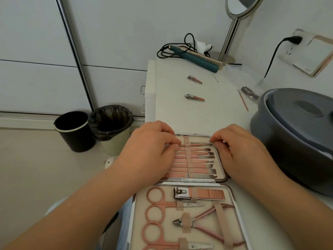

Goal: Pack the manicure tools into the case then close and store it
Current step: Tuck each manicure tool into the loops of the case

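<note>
**Hidden and cut off**

The left hand [153, 150] covers the left ends of the thin tools in the far half of the case [220, 177]; whether its grip closes on one cannot be told. The right hand [239, 152] hides that half's right rim. The case's near edge, the mirror [237, 6] top and the gray tub [295, 138] run out of frame.

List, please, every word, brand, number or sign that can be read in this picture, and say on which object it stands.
None can be read.
Large nail clipper in the open case: ridged lever, no legible marking.
Framed card against the wall: faint marks, too blurred to read.
Small dark object beside the grey tub: too small and blurred.
</note>
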The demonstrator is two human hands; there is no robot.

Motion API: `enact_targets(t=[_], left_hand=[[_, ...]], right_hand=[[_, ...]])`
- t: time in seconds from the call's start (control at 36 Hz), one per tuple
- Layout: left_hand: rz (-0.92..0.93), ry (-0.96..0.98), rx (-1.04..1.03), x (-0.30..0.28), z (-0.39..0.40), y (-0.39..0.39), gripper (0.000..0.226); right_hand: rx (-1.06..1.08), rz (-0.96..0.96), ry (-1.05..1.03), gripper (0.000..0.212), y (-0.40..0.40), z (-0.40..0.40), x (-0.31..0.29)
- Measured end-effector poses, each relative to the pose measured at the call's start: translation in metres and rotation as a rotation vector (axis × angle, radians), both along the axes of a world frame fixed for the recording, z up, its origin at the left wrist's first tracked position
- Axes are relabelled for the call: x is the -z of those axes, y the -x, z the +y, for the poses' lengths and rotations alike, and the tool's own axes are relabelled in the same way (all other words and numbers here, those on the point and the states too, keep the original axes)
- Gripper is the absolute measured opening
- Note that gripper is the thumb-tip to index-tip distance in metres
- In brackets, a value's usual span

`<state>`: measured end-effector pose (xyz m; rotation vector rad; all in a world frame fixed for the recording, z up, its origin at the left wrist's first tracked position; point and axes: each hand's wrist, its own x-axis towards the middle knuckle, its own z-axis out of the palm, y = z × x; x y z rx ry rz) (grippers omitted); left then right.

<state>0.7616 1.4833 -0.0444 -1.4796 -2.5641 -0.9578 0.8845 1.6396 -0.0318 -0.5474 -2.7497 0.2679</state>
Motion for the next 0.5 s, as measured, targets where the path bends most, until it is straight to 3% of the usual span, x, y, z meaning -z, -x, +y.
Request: enact_targets(t=[0.19, 0.5], left_hand=[[-0.020, -0.001, -0.003, 0.000, -0.001, -0.001, 0.023], [-0.005, 0.010, 0.027, 0.002, -0.002, 0.000, 0.026]], right_hand=[[-0.009, -0.089, 0.059, 0.020, 0.003, 0.001, -0.010], [-0.074, -0.317, -0.064, 0.020, 0.016, 0.005, -0.026]])
